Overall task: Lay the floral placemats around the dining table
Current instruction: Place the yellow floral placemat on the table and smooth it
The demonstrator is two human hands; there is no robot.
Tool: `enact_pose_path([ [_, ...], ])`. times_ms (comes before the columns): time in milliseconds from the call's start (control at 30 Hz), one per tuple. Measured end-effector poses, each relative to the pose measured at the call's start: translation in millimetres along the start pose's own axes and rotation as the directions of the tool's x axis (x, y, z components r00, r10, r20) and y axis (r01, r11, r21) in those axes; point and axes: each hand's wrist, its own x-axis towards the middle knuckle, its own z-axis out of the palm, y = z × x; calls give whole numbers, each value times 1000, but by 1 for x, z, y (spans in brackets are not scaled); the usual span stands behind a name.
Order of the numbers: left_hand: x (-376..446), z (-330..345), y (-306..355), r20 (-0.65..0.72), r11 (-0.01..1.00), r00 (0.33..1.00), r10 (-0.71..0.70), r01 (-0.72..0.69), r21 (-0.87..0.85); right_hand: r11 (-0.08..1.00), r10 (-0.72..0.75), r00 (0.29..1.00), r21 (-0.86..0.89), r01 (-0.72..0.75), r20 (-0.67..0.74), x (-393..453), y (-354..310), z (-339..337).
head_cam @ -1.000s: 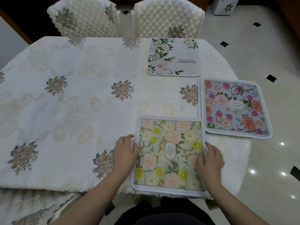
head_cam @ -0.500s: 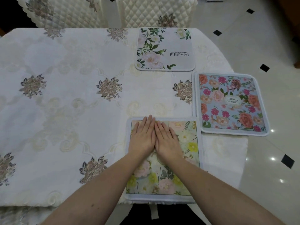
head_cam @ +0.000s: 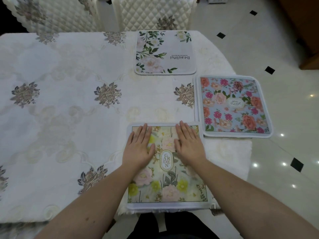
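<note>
- Left hand lies palm-down on the yellow-green placemat; fingers straight and held together, thumb angled out toward the mat's centre label.
- Right hand lies flat on the same mat, fingers straight and only slightly spread; gripping nothing.
- The two hands are apart, with the printed oval label just below the gap between them.
- Fingertips of both hands reach the mat's far border; the mat's near edge sits at the table edge in front of the person.
- Blue floral placemat lies just beyond and right of the right fingertips, close to the first mat's corner, and overhangs the table's right edge.
- White placemat lies well ahead of the fingertips, at the far edge.
- Embroidered tablecloth covers the table; two quilted chairs stand behind it.
</note>
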Motion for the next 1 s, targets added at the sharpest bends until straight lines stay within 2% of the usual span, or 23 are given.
enact_pose_path([
  [167,-11,0,-10,-8,999,999,-40,40,6,999,-2,1000,-40,2,-3,-11,25,-4],
  [367,-18,-6,-25,31,997,997,-65,63,44,999,34,999,-30,-34,-29,-17,23,-4],
  [500,-25,-10,-2,-35,992,992,-124,123,-28,992,106,987,86,-97,-116,-34,-7,0],
  [600,-36,-1,30,-86,991,992,-89,79,-109,991,53,995,130,-41,-86,-52,-46,12],
  [733,-59,19,58,-53,995,998,-34,28,-94,998,-60,998,25,61,-22,-76,-76,37],
  [1000,-76,27,39,-36,1000,999,26,-25,11,999,-41,999,-20,41,24,-79,-76,38],
])
